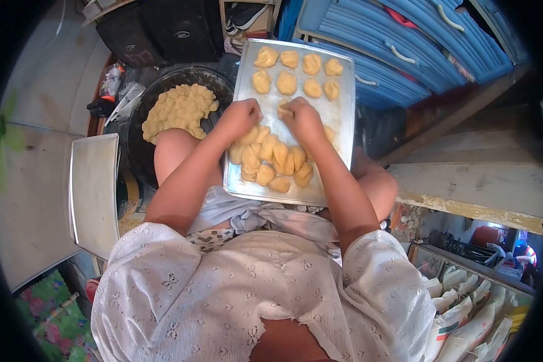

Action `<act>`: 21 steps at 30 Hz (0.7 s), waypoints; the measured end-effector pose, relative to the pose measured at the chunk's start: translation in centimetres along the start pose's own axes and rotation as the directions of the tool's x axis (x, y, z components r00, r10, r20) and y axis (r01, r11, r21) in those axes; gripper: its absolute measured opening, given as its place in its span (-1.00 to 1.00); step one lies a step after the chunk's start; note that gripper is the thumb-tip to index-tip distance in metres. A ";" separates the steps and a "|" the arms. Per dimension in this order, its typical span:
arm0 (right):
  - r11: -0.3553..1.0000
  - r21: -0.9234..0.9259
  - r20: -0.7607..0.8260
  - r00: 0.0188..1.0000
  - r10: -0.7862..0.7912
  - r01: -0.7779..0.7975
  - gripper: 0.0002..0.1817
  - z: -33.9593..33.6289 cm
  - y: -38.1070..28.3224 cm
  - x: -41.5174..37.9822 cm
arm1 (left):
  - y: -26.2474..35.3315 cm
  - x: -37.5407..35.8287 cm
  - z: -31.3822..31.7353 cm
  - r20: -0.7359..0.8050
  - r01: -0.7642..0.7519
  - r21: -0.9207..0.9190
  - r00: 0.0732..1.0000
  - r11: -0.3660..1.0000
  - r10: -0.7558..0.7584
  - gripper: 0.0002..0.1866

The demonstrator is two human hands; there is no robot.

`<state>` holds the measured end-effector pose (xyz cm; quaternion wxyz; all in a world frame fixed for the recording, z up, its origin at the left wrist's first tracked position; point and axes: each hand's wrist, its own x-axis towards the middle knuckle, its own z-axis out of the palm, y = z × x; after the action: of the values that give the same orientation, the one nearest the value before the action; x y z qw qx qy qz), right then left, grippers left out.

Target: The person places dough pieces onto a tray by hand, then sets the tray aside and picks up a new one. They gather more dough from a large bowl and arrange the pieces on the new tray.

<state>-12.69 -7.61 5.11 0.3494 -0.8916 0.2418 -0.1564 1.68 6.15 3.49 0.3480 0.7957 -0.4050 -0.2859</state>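
Note:
A metal baking tray (335, 181) rests across my lap. Rows of separate dough pieces (287, 83) lie on its far half, and a heap of dough pieces (268, 154) covers its near half. Between the two, my right hand (306, 123) has its fingers closed on a small dough piece (283, 107). Over the tray's left side, my left hand (240, 119) is curled closed just above the heap. Whatever its fingers may hold is hidden. The hands are apart from each other.
Left of the tray stands a round black tub (137, 151) with many dough balls (181, 111) inside. A stack of metal trays (95, 193) leans farther left. Blue plastic drawers (380, 48) stand ahead on the right, black speakers (157, 33) ahead on the left. White packets (458, 320) sit lower right.

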 end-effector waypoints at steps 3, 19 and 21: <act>0.993 -0.104 0.065 0.997 -0.049 0.056 -0.75 -1.3 -0.1 -0.6 | -0.4 -0.7 0.4 -0.003 -0.137 0.074 0.990 0.988 0.138 -0.71; 0.996 -0.083 -0.161 0.986 -0.041 0.028 -0.72 -3.2 3.2 0.3 | 1.2 0.9 1.7 -0.402 -0.203 0.280 0.863 0.938 0.306 -0.73; 0.985 -0.174 -0.194 0.980 -0.033 -0.002 -0.69 -3.6 2.1 -0.4 | 2.2 0.2 2.2 -0.395 -0.249 0.473 0.797 0.845 0.456 -0.68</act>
<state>-15.33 -10.72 6.19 0.2436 -0.9008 0.2808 -0.2245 -0.80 4.40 3.87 0.3187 0.8032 -0.4957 0.0867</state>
